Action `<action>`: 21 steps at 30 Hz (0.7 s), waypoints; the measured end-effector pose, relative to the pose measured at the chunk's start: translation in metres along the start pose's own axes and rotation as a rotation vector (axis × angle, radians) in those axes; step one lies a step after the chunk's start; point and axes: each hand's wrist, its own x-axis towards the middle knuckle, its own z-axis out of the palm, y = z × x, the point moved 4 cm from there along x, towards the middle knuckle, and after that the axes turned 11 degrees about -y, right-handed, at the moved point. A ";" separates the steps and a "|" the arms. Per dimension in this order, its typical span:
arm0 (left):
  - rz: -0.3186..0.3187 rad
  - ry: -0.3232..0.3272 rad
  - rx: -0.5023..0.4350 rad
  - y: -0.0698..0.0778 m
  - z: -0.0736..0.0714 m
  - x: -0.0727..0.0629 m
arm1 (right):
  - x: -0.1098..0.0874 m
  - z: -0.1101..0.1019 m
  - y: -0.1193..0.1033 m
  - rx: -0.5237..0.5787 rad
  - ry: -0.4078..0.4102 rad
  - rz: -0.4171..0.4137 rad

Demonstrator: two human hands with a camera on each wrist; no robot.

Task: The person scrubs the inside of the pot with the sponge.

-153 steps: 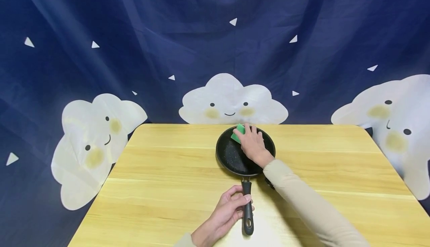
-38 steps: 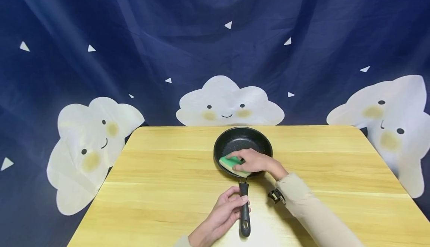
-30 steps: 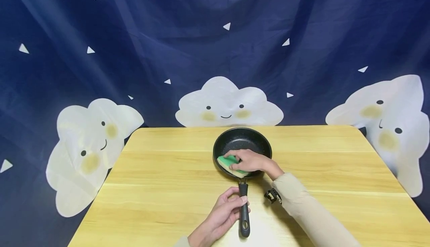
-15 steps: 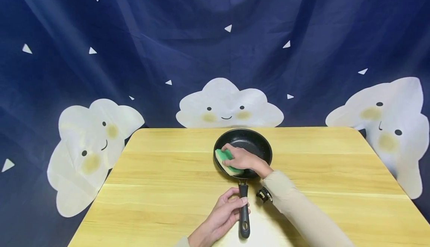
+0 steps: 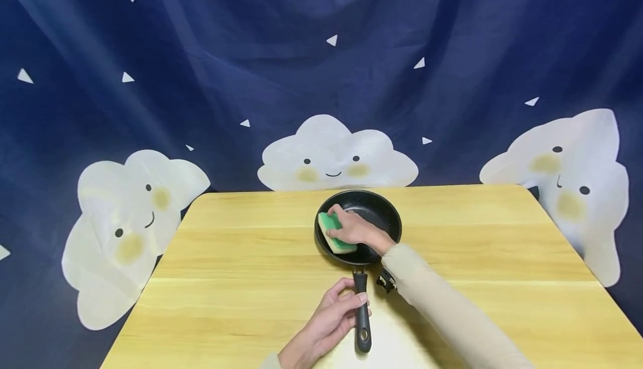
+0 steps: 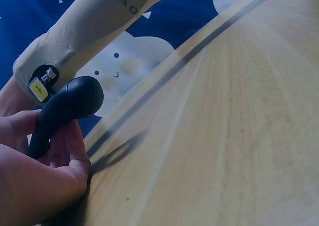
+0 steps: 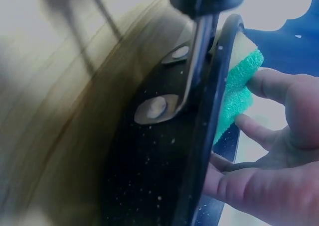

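A black frying pan (image 5: 378, 210) sits at the table's far middle, its handle (image 5: 363, 324) toward me. My left hand (image 5: 325, 322) grips that handle, thumb on top and fingers around the far side. In the left wrist view the handle's rounded end (image 6: 85, 96) sticks out above the fingers. Inside the pan, on its left part, my right hand (image 5: 354, 228) grips a green and cream scouring sponge (image 5: 327, 221). The right wrist view shows the sponge (image 7: 238, 96) inside the pan's rim, with its green face under the fingertips.
The light wooden table (image 5: 236, 279) spreads out on both sides of the pan. Behind it hangs a dark blue curtain (image 5: 281, 62) with white clouds. A small black device (image 5: 386, 281) is fixed under the right wrist, close to the pan's near right side.
My right hand has brought the sponge from the pan's far side to its near side, then leftward and slightly up along the left wall, turning it. My left hand keeps its grip on the handle.
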 end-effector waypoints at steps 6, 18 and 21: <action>0.002 -0.002 -0.005 -0.002 0.000 0.000 | 0.006 -0.001 0.005 0.009 0.024 0.080; 0.017 0.022 0.025 -0.002 0.000 0.000 | 0.010 -0.003 0.011 -0.244 0.198 0.124; 0.020 0.030 0.025 -0.001 0.000 0.000 | 0.010 -0.004 0.011 -0.295 0.222 0.130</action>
